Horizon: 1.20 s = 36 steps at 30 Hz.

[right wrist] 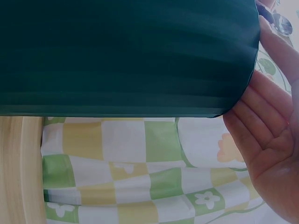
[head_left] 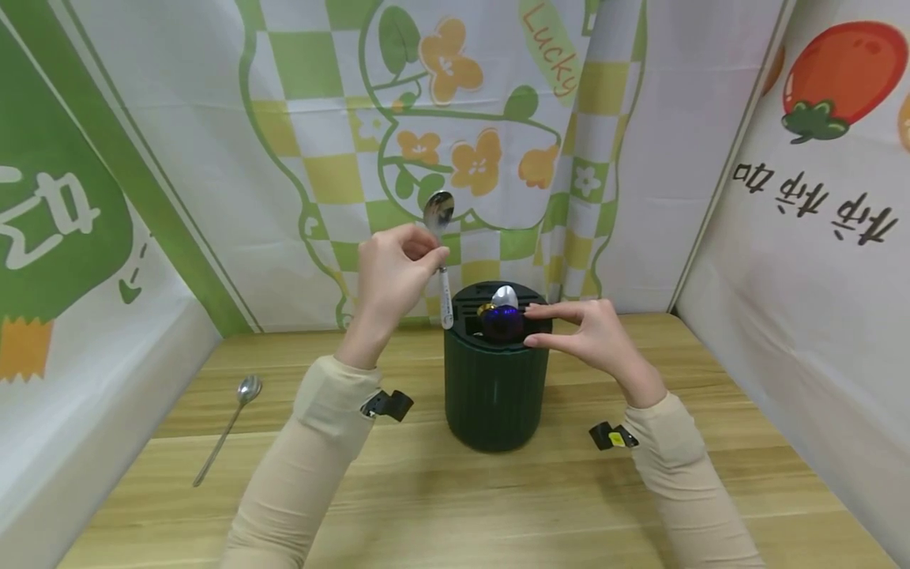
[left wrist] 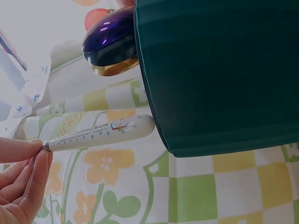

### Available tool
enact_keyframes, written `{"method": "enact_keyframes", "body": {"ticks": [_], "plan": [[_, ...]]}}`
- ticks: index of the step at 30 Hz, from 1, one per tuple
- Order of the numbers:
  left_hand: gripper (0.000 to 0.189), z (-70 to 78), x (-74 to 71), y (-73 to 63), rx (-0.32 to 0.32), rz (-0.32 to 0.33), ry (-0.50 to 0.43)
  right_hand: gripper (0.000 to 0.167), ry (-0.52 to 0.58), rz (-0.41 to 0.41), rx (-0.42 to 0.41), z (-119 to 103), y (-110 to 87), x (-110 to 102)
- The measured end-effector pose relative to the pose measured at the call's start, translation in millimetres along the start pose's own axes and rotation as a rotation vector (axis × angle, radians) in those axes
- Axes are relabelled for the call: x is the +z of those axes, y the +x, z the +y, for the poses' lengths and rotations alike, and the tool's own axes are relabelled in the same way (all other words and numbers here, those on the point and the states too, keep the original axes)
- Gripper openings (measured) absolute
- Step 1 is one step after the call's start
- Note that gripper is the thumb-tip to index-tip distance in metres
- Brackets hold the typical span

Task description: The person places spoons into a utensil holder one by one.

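Observation:
My left hand [head_left: 398, 265] pinches a spoon [head_left: 445, 296] by the neck. Its metal bowl points up and its white printed handle hangs down. In the left wrist view the handle's tip is right at the rim of the dark green utensil holder [head_left: 494, 403]. A shiny purple spoon [head_left: 502, 325], a gold spoon [head_left: 486, 310] and a silver spoon [head_left: 505, 295] stand bowl up in the holder. My right hand [head_left: 593, 336] is at the holder's right rim, thumb and forefinger extended beside the purple spoon. Its other fingers rest along the rim in the right wrist view.
A long-handled metal spoon [head_left: 226, 431] lies on the wooden table [head_left: 426, 506] at the left. A patterned green and yellow cloth [head_left: 313, 103] hangs close behind the holder, with white printed walls on both sides.

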<state>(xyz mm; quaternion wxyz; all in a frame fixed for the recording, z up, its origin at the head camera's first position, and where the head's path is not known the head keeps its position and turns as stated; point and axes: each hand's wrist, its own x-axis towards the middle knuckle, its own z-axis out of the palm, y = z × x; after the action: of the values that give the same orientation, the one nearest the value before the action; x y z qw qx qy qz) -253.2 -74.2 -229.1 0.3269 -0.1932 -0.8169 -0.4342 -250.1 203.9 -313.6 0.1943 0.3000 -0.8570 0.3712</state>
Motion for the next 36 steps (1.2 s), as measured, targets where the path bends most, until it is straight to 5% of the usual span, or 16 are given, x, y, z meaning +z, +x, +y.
{"method": "enact_keyframes", "body": {"ticks": [13, 20, 24, 36], "plan": [[0.011, 3.9, 12.2, 0.4, 0.003, 0.025, -0.062, 0.036, 0.010, 0.009, -0.019, 3.4, 1.0, 2.1], [0.010, 5.1, 17.2, 0.9, 0.024, 0.020, -0.075, 0.035, 0.006, 0.016, -0.018, -19.3, -0.5, -2.4], [0.010, 4.9, 19.5, 1.2, 0.035, 0.007, -0.072, 0.034, -0.004, 0.006, -0.013, -37.4, -1.7, -7.3], [0.010, -1.5, 24.0, -2.4, 0.069, -0.059, -0.070, 0.034, -0.007, 0.008, -0.020, -37.1, -1.7, -7.1]]}}
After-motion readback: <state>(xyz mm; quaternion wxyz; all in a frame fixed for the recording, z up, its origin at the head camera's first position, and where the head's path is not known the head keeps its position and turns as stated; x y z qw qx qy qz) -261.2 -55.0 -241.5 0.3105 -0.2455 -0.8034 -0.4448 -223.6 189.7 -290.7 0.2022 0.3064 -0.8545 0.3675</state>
